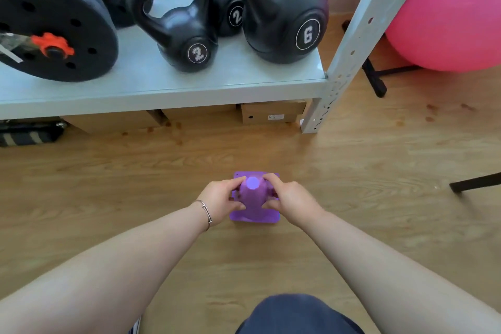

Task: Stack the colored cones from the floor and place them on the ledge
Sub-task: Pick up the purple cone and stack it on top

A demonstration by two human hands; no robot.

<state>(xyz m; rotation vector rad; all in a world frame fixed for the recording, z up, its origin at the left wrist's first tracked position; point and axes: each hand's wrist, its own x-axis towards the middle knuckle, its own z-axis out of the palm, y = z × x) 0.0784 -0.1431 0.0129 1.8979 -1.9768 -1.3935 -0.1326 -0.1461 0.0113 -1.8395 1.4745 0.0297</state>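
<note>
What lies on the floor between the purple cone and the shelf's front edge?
Nothing: in the head view, bare wooden floor runs from the purple cone, held by both hands, to the shelf.

weight plate cropped (left edge), box label illegible

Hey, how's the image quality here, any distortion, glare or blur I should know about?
Head view: wide-angle bending curves the shelf edge and post; soft daylight with mild sheen on the kettlebells; the cone looks slightly overexposed at its tip; both hands are fairly sharp.
</note>
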